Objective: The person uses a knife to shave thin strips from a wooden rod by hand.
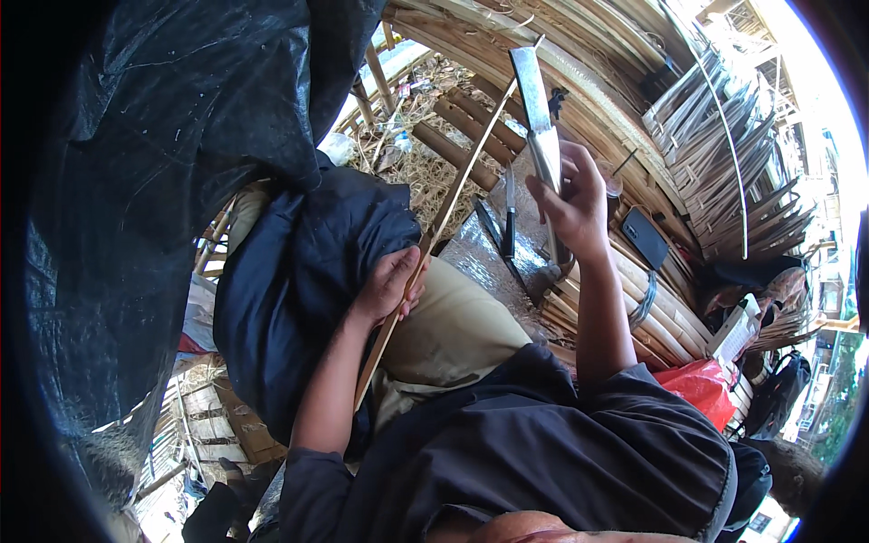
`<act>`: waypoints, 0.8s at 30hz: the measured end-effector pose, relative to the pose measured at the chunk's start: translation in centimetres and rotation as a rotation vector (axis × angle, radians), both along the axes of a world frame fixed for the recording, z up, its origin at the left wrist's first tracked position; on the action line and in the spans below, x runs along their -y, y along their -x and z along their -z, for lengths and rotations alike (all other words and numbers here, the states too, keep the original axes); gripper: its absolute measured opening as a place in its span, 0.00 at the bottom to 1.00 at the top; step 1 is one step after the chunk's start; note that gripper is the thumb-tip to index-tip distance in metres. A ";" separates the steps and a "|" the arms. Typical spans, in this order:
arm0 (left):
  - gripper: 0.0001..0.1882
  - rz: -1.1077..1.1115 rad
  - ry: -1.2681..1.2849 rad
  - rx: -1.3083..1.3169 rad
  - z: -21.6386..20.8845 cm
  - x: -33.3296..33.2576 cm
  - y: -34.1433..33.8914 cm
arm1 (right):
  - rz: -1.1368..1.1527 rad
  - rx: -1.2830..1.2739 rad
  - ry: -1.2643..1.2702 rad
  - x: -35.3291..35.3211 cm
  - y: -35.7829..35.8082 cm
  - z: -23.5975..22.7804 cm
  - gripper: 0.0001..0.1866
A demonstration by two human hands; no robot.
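Observation:
A long, thin bamboo strip (450,197) runs slantwise from beside my left forearm up toward the top of the view. My left hand (395,285) is closed round its lower part, above my dark-clothed lap. On the right, my right hand (579,201) grips a broad-bladed knife (530,90) by its silvery handle, blade pointing up. The blade stands close to the strip's far end; whether they touch I cannot tell. Below the right hand, a black-handled knife (509,226) lies on a shiny silver sheet (466,249).
A black plastic sheet (163,208) hangs at the left. Bundled bamboo poles (670,312), a dark phone (644,238) and a red bag (701,391) are at the right. Dry leaf bundles (724,145) stand behind them. Brown bamboo slats (471,127) lie over straw beyond my knees.

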State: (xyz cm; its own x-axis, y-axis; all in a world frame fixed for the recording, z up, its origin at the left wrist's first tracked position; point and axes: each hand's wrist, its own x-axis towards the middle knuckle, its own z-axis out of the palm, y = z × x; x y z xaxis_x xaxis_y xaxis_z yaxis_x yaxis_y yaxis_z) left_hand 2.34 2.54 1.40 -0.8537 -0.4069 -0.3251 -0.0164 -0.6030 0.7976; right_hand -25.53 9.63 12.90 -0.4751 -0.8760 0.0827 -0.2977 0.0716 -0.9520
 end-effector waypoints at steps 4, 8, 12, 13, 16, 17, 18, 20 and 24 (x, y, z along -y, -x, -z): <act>0.23 0.001 -0.015 0.016 -0.3 0.0 0.2 | -0.105 0.099 0.154 0.2 -1.7 0.0 0.25; 0.25 -0.003 -0.030 0.011 -0.4 0.0 0.3 | -0.171 0.142 0.175 0.5 -1.9 -0.2 0.25; 0.24 -0.001 -0.048 0.025 -0.3 0.0 0.2 | -0.124 -0.136 -0.057 0.9 -0.1 2.7 0.24; 0.24 -0.006 -0.058 0.014 -0.3 0.0 0.1 | -0.127 -0.138 -0.058 0.8 0.2 3.9 0.24; 0.23 -0.012 -0.063 -0.005 -0.2 0.1 0.2 | -0.031 0.111 -0.121 0.6 0.6 6.0 0.23; 0.23 -0.010 -0.064 -0.003 0.0 0.0 0.2 | -0.037 0.106 -0.121 0.5 0.7 6.5 0.23; 0.23 -0.016 -0.064 -0.008 0.0 0.0 0.3 | 0.036 0.197 -0.202 0.5 0.7 7.0 0.21; 0.23 -0.013 -0.046 -0.008 0.0 0.1 0.3 | 0.138 0.372 -0.260 0.8 0.4 6.9 0.19; 0.22 -0.017 -0.043 -0.004 -0.1 0.1 0.3 | 0.280 0.599 -0.274 2.0 0.2 5.9 0.22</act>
State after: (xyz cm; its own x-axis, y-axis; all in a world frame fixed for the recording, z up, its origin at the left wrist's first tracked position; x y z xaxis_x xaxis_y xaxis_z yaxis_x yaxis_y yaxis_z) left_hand 2.08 2.48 1.54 -0.8480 -0.4071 -0.3395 -0.0026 -0.6373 0.7706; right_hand -25.73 7.67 7.00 -0.5799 -0.6664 -0.4686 0.3353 0.3290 -0.8828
